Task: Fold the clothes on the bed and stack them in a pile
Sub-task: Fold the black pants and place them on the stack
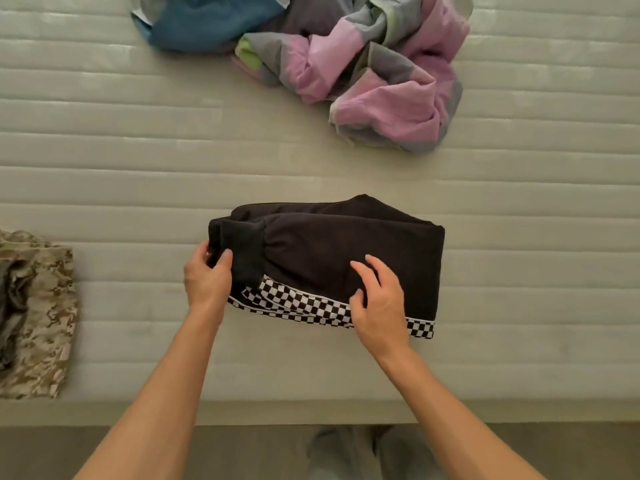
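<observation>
A black garment with a black-and-white checkered band [346, 251] lies folded into a compact rectangle in the middle of the bed [138, 188]. My left hand [207, 278] pinches its ribbed cuff at the left end. On the garment's front edge my right hand [377, 303] rests with fingers spread, pressing the fabric down. A folded camouflage garment [41, 306] sits at the left edge of the bed. At the far side lie a crumpled pink, grey and green garment [377, 77] and a blue one [207, 22], both unfolded.
The cream quilted mattress has bare room left, right and beyond the black garment. Its front edge runs along the bottom, with floor and my legs [356, 452] below it.
</observation>
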